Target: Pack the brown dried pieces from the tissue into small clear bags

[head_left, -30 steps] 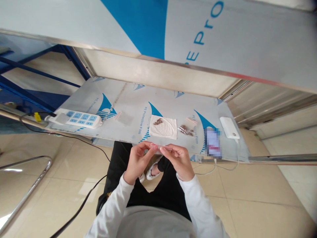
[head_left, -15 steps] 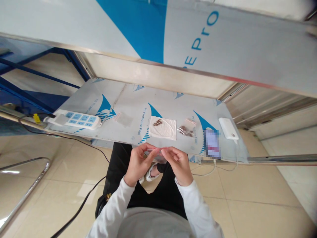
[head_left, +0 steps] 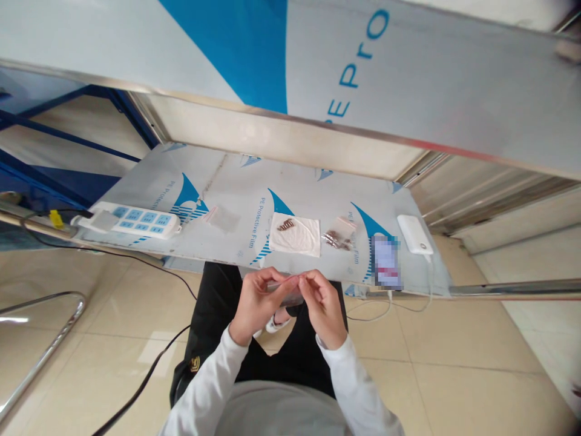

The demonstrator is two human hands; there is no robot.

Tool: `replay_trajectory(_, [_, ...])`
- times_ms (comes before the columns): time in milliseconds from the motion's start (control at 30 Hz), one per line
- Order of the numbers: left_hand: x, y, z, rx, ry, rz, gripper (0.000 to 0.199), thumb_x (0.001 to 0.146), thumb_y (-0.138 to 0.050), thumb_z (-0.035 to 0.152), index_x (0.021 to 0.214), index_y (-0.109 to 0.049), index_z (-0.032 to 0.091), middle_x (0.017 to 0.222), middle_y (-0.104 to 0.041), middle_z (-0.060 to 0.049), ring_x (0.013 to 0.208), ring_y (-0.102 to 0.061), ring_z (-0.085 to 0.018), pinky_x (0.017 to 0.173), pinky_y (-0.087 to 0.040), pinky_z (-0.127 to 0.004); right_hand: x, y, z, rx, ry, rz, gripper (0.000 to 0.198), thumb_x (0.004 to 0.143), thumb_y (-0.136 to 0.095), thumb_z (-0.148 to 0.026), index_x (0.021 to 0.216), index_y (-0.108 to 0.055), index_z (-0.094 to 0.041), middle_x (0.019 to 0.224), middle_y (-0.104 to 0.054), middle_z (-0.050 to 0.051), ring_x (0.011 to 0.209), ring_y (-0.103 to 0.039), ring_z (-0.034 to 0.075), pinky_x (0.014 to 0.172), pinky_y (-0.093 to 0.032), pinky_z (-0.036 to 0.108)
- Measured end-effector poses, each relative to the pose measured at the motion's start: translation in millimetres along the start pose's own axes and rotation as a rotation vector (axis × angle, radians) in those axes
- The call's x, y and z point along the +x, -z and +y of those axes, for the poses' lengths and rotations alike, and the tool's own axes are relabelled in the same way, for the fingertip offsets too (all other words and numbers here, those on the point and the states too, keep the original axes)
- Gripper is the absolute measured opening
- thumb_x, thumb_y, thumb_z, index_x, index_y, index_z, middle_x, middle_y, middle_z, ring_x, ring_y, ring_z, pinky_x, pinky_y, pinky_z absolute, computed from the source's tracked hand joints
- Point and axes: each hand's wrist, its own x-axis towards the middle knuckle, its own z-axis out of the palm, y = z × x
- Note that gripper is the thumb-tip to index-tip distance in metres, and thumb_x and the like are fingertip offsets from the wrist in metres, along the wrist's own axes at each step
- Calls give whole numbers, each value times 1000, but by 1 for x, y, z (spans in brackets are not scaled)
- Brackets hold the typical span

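Observation:
A small clear zip bag (head_left: 294, 299) with a reddish top edge is pinched between my two hands, just in front of the table edge and above my lap. My left hand (head_left: 255, 303) grips the bag's top edge with thumb and fingers. Close beside it, my right hand (head_left: 323, 307) pinches the same edge, fingertips nearly meeting. Beyond the hands lies a white cloth (head_left: 299, 237) with a small row of brownish metal pieces (head_left: 285, 224) on it. To its right sits another zip bag (head_left: 346, 225) holding several dark pieces.
At the left of the table (head_left: 236, 194) lie a white power strip (head_left: 140, 221) and a flat clear zip bag (head_left: 222, 218). On the right are a phone (head_left: 385, 263) and a white power bank (head_left: 414, 234) with cables. A film-covered shelf (head_left: 218, 54) overhangs the table.
My right hand has shifted slightly left, bringing the fingertips closer together along the bag's top edge. The whole view has shifted a little.

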Motion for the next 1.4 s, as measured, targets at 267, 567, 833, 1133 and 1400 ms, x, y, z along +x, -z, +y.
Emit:
replay_trajectory(267, [1,0,-8,-33,58,-96,23,79,-65,37,82,-75,16,82,-75,-7,76,-70,-23,73,-55,-32,-2,9,12,-15,-47,124,29,89,-52,-43,78,-62,-19,73,-66,3,67,-61,17,65,-49,26])
replay_trajectory(567, [2,4,-7,27,28,-137,34,87,-53,42,86,-76,17,80,-75,-3,77,-68,-23,73,-53,-31,5,1,14,82,-57,53,21,77,-69,-39,84,-67,-19,82,-73,5,77,-68,21,72,-55,31])
replay_trajectory(833, [37,63,-26,251,-56,127,47,92,-39,47,95,-71,12,88,-73,-11,69,-65,-17,70,-50,-30,74,75,8,179,-84,397,34,61,-80,-41,82,-69,-16,72,-71,5,52,-62,14,48,-51,26])
replay_trajectory(1133, [123,158,-60,1041,-13,590,39,84,-56,33,111,-58,6,112,-60,-19,103,-56,-29,91,-39,-43,172,164,70,-487,-144,707,46,58,-74,-38,91,-62,-10,81,-69,13,80,-65,27,83,-46,45])
replay_trajectory(1400, [138,153,-65,1151,-9,661,13,76,-61,20,88,-63,15,106,-61,-17,107,-52,-35,91,-34,-50,115,140,64,-804,173,723,43,72,-60,-34,108,-59,-11,109,-62,17,101,-56,29,88,-45,47])
